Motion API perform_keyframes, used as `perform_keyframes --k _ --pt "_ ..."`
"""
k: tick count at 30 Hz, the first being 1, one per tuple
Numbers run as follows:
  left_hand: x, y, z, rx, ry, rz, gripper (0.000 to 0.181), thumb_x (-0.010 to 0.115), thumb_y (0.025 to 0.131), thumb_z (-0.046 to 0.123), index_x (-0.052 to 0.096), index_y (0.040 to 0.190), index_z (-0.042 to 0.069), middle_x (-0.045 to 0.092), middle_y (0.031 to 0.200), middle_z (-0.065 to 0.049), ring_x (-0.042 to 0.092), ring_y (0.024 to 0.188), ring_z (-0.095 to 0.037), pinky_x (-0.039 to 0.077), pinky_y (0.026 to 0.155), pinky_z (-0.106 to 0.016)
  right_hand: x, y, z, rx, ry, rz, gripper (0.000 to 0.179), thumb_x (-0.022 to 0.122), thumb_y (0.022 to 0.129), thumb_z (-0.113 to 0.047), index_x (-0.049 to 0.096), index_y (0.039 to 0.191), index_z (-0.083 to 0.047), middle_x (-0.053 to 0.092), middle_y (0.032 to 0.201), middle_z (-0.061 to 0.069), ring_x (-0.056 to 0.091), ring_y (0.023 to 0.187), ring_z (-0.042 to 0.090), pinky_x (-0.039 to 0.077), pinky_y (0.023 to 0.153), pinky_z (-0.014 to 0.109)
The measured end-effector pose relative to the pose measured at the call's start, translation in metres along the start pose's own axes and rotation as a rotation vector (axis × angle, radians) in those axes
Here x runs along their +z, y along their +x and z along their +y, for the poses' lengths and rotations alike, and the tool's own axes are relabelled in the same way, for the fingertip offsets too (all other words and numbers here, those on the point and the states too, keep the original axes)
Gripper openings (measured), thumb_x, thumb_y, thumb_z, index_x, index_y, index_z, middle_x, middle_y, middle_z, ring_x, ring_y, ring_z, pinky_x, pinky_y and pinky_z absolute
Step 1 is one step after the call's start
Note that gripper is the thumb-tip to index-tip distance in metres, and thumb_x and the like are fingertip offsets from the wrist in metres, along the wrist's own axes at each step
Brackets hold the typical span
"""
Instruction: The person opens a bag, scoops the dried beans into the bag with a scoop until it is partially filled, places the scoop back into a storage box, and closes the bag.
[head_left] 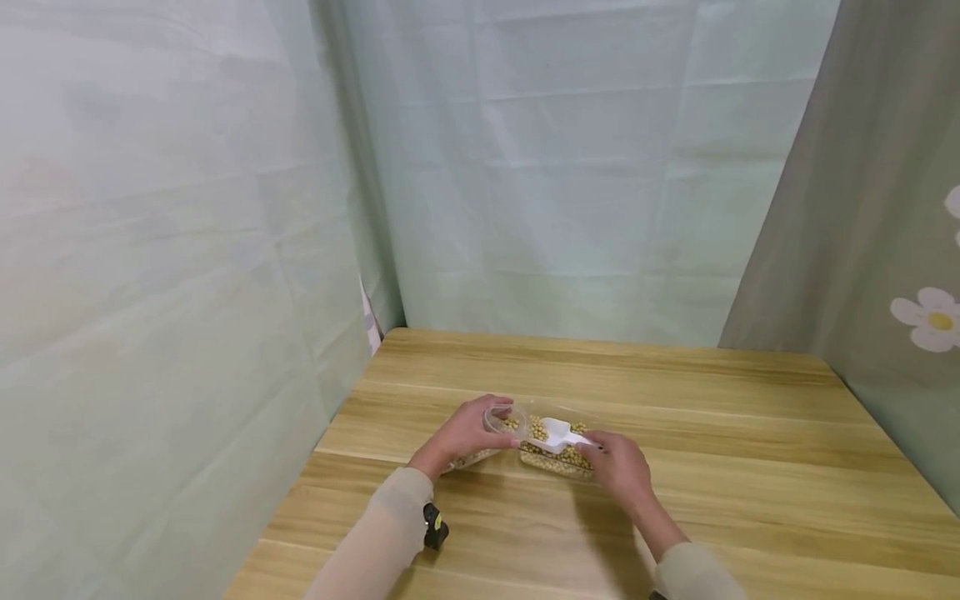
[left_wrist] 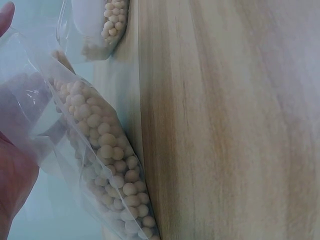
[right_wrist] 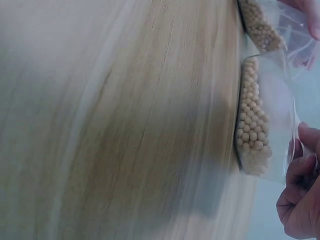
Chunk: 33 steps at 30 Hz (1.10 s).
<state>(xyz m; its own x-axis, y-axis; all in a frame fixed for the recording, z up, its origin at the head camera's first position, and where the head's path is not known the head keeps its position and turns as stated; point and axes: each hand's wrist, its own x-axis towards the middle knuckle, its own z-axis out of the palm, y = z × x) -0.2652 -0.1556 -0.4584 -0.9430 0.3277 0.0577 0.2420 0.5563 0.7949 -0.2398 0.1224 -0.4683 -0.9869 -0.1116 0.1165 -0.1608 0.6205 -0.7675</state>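
Note:
My left hand [head_left: 474, 431] grips a clear plastic funnel [head_left: 505, 419] by its round rim. Below the funnel stands a clear bag [left_wrist: 112, 165] with soybeans in its lower part; the hand covers much of it in the head view. In my right hand [head_left: 620, 467] is the handle of a white scoop [head_left: 556, 434], pinched between thumb and fingers. The scoop lies over a clear plastic box [right_wrist: 279, 125] that holds soybeans [right_wrist: 252, 125], its blade towards the funnel. Soybeans show around the blade in the head view.
The wooden table [head_left: 750, 467] stretches out behind the box and to both sides. Pale cloth curtains [head_left: 585, 167] hang along its back and left, and a grey one with white flowers [head_left: 933, 319] hangs at the right.

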Motion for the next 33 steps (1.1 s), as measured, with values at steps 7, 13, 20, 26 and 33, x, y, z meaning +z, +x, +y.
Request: perform_keyframes --k 7,13,20,26,33 --pt "-0.003 -0.001 -0.003 0.002 -0.009 0.001 0.079 0.084 0.080 0.038 0.049 0.144 0.008 0.061 0.134 -0.010 0.058 0.122 -0.024 0.050 0.095 -0.040 -0.003 -0.003 0.002 0.038 0.154 -0.006 0.028 0.071 0.091 -0.018 0.073 0.115 -0.003 0.069 0.082 0.006 0.054 0.061 0.015 0.040 0.052 0.030" --pt "-0.008 -0.005 -0.005 -0.002 -0.011 0.007 0.081 0.083 0.080 0.038 0.048 0.145 0.006 0.060 0.135 -0.011 0.057 0.122 -0.025 0.051 0.094 -0.041 -0.005 -0.006 0.003 0.035 0.168 0.021 0.028 0.072 0.091 -0.019 0.074 0.115 -0.004 0.073 0.094 0.010 0.047 0.061 0.016 0.038 0.054 0.030" --pt "-0.009 -0.005 -0.005 -0.003 -0.013 0.015 0.080 0.084 0.080 0.039 0.049 0.145 0.008 0.060 0.135 -0.010 0.056 0.124 -0.024 0.051 0.093 -0.039 -0.021 -0.010 0.003 0.040 0.148 0.014 0.032 0.069 0.094 -0.023 0.072 0.118 -0.003 0.071 0.094 0.011 0.047 0.066 0.015 0.040 0.059 0.029" --pt "-0.008 -0.004 -0.003 -0.002 -0.004 0.014 0.082 0.084 0.080 0.039 0.048 0.145 0.006 0.060 0.134 -0.011 0.057 0.123 -0.024 0.050 0.094 -0.040 -0.037 -0.013 -0.003 0.038 0.144 -0.017 0.034 0.068 0.095 -0.025 0.071 0.118 -0.001 0.060 0.076 0.004 0.043 0.061 0.015 0.037 0.054 0.028" --pt "-0.008 -0.002 0.000 0.010 0.005 0.009 0.080 0.084 0.079 0.038 0.049 0.144 0.007 0.060 0.134 -0.012 0.057 0.123 -0.026 0.049 0.096 -0.040 -0.038 -0.010 -0.019 -0.033 0.144 -0.026 0.031 0.072 0.092 -0.023 0.073 0.115 -0.002 0.073 0.103 0.011 0.059 0.080 0.016 0.048 0.066 0.032"
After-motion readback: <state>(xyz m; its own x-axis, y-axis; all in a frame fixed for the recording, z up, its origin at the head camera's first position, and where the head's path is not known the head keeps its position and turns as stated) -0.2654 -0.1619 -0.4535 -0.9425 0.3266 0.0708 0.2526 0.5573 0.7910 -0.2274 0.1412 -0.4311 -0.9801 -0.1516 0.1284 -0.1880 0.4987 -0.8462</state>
